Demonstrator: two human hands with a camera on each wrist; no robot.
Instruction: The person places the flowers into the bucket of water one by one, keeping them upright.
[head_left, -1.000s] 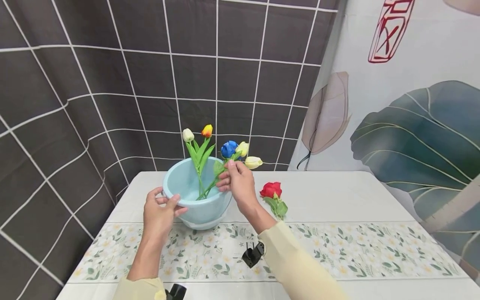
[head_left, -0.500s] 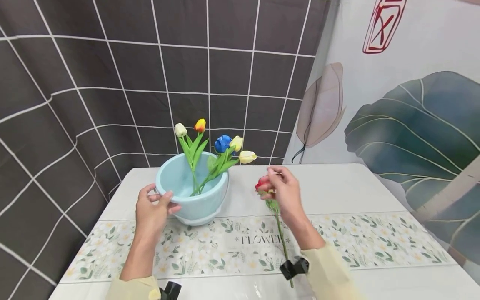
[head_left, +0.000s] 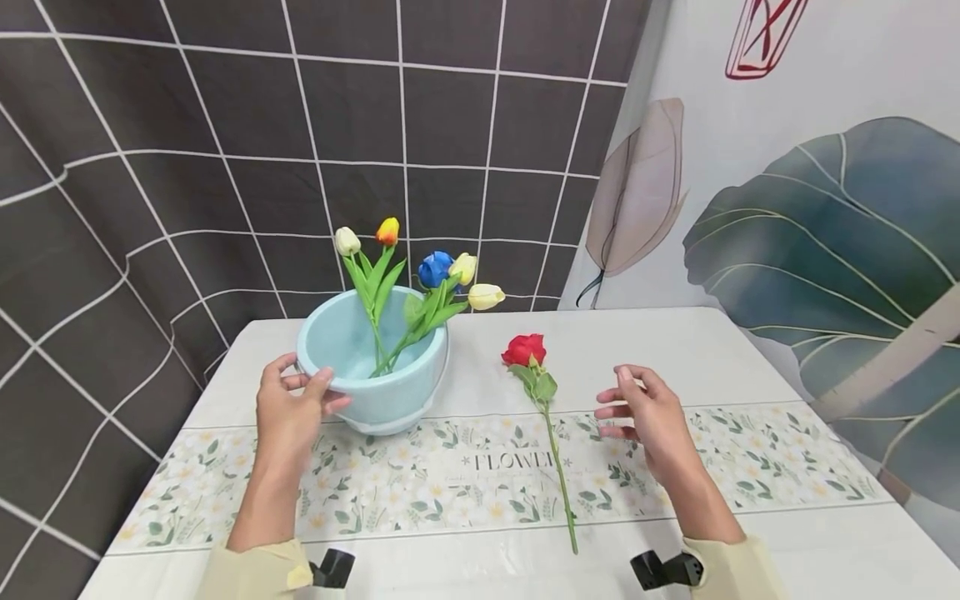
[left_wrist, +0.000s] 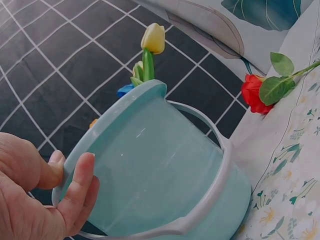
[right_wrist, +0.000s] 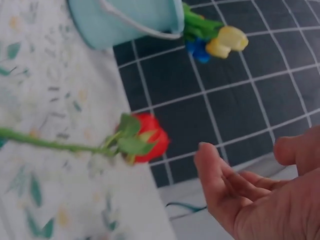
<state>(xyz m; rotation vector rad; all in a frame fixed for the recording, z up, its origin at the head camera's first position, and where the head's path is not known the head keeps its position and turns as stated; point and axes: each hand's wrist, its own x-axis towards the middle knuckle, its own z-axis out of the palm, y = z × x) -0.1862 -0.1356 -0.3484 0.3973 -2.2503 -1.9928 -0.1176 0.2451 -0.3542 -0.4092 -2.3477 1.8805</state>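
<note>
My left hand (head_left: pixel 288 417) grips the near left rim of a light blue bucket (head_left: pixel 390 400), thumb and fingers on either side of the rim in the left wrist view. Inside the bucket lean artificial flowers: a white tulip (head_left: pixel 347 242), an orange-yellow tulip (head_left: pixel 387 231), a blue flower (head_left: pixel 435 269) and two pale yellow tulips (head_left: pixel 486 297). A red rose (head_left: pixel 524 350) with a long green stem lies on the table, right of the bucket. To the right of the rose, my right hand (head_left: pixel 656 425) hovers with relaxed fingers and holds nothing.
The white table (head_left: pixel 637 342) carries a printed floral band with lettering. A dark grid-patterned cloth (head_left: pixel 450 108) hangs behind it, and a white leaf-printed curtain (head_left: pixel 697 125) at the right. The bucket's pale handle (left_wrist: pixel 222 165) hangs down its side.
My right hand has left the blue and yellow flowers at the bucket, passed over the red rose and moved out to its right. My left hand has stayed on the rim.
</note>
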